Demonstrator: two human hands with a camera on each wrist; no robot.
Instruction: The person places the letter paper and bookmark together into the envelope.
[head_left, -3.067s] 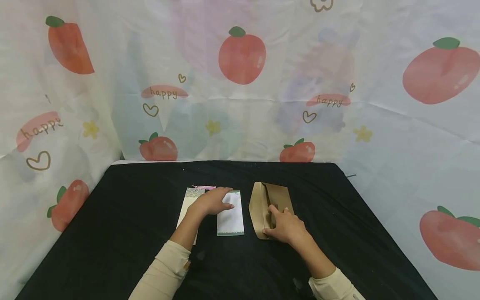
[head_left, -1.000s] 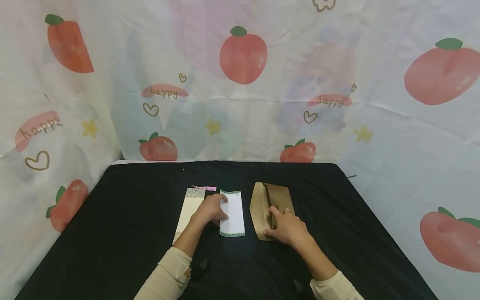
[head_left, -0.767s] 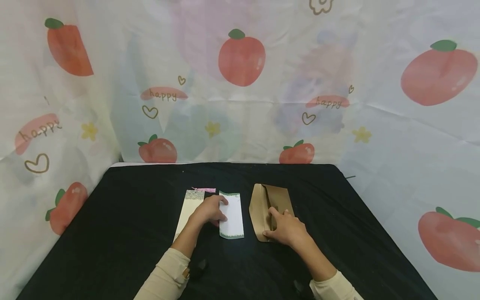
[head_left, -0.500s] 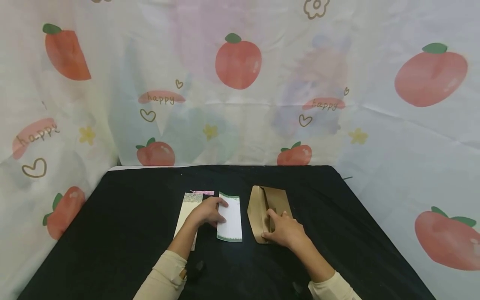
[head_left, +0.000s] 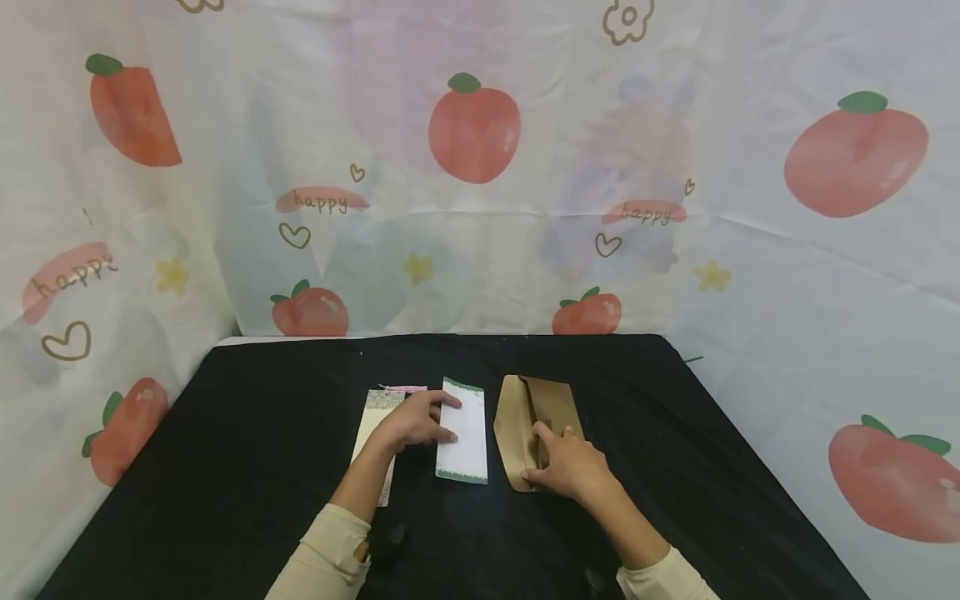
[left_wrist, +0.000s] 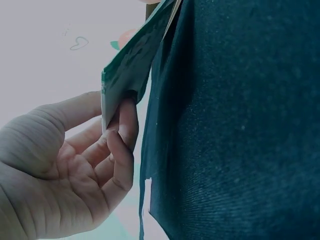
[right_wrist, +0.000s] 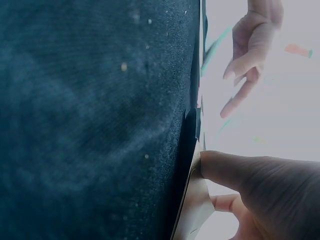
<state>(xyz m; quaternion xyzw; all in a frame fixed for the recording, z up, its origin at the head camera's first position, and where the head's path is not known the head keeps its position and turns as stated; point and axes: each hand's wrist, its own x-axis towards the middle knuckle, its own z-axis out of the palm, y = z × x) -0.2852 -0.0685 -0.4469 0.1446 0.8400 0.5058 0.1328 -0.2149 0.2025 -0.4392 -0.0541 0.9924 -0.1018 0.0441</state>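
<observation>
A white card with green patterned borders tilts slightly off the black cloth in the head view. My left hand pinches its left edge between thumb and fingers; the left wrist view has the card raised at an angle, its green underside showing. To the right lies a brown paper envelope, flap folded out to the left. My right hand grips the envelope's lower part, thumb on the flap side and fingers at the opening. In the right wrist view the thumb presses the envelope.
Partly under my left forearm lies a cream bookmark with a patterned top and a pink tassel. Black cloth covers the table. Behind and beside it hangs a pale curtain printed with fruit.
My left hand has gone from reaching over the card to pinching its left edge, and the card has lifted and tilted. The right hand stays on the envelope. The head view has shifted slightly.
</observation>
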